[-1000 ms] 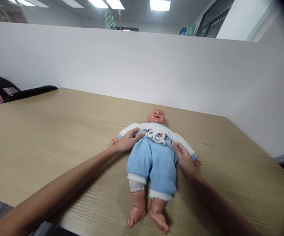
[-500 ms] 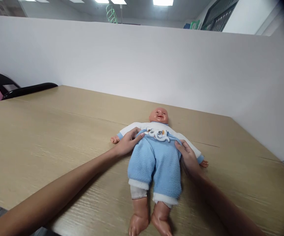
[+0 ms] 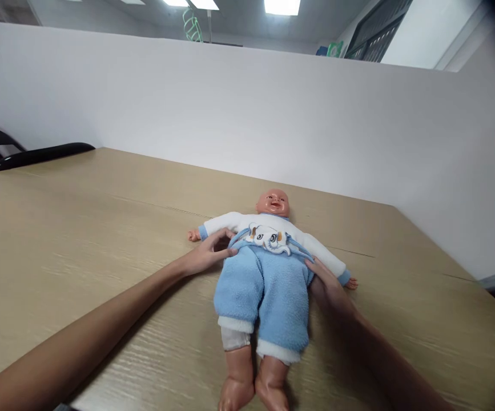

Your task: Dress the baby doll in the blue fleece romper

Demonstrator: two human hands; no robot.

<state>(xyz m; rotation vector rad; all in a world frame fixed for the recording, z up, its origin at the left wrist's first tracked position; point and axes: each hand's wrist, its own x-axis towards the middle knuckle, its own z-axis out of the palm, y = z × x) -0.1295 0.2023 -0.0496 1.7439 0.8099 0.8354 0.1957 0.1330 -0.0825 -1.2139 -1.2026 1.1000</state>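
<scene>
A baby doll [image 3: 273, 202] lies on its back, head away from me, in a white long-sleeved top and fluffy blue pants [image 3: 284, 291] with white cuffs. A white animal-face bib [image 3: 268, 237] with blue straps rests across its belly, just above the waistband. My left hand [image 3: 206, 251] is curled at the left side of the waist, thumb on the front of the pants, fingertips by the strap. At the opposite side, my right hand [image 3: 328, 285] grips the pants' edge with its thumb on top; its other fingers are mostly hidden beneath.
The doll lies on a wooden table [image 3: 80, 240] with thin seams in its top. A white partition [image 3: 230, 114] rises along the back edge. Black chair parts [image 3: 45, 155] show at the far left.
My left thumb has slid back toward the side of the waist, and the hand looks looser. More of the animal face shows flat. The whole scene has shifted slightly left.
</scene>
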